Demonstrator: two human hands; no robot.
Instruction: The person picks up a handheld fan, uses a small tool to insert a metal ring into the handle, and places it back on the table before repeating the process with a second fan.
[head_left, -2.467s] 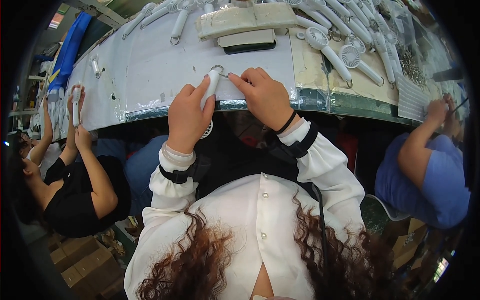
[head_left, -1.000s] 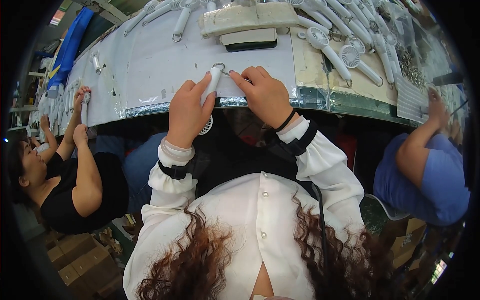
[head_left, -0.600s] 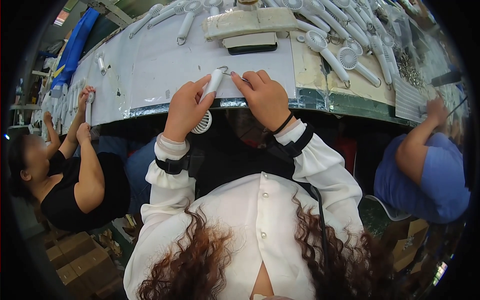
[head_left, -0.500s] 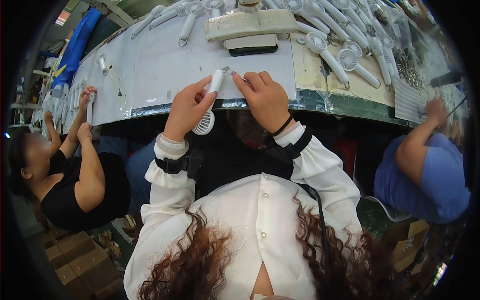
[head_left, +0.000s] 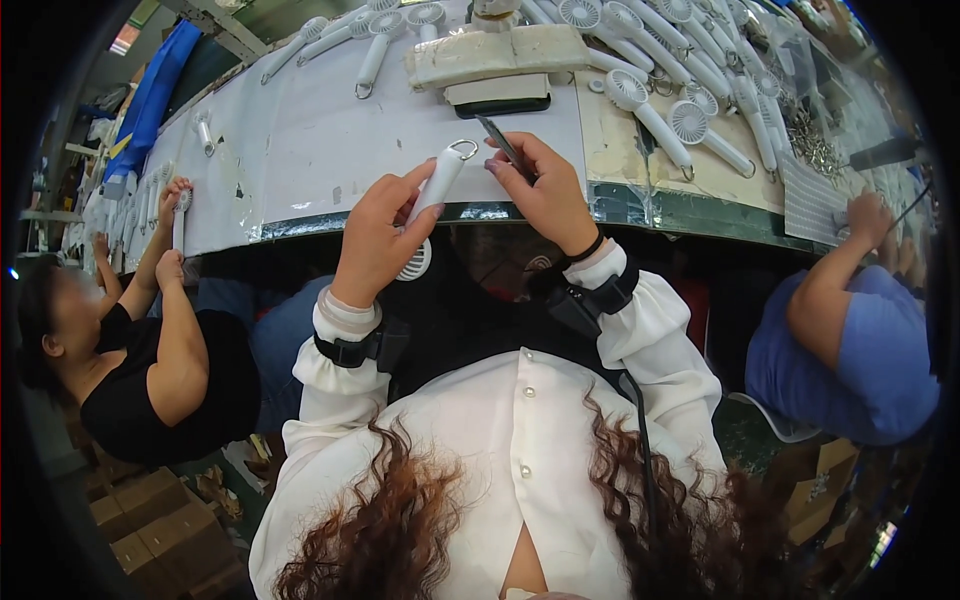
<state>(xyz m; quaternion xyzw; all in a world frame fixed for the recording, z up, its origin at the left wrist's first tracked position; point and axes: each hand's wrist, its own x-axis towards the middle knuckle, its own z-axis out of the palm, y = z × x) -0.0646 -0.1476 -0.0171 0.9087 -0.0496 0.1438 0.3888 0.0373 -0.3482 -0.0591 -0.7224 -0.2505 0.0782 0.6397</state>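
Note:
My left hand [head_left: 378, 235] is wrapped round the white handle of a small handheld fan [head_left: 437, 186], its round grille hanging below my fingers near the table edge. A metal split ring stands out from the far end of that handle. Just to the right, apart from the fan, my right hand [head_left: 548, 190] is closed on a slim dark tool [head_left: 507, 147], which points up and to the left. Its exact kind does not show clearly.
Many white handheld fans [head_left: 690, 120] lie piled at the far right, beside loose metal rings [head_left: 805, 140]. More fans [head_left: 380, 45] lie far left. A padded fixture [head_left: 495, 57] stands ahead. A co-worker in black [head_left: 170, 360] sits left, another in blue [head_left: 845, 350] right.
My right hand has drawn back right from the ring, and the dark tool now shows in it. The fan handle has tilted rightward, its ring now plainly visible.

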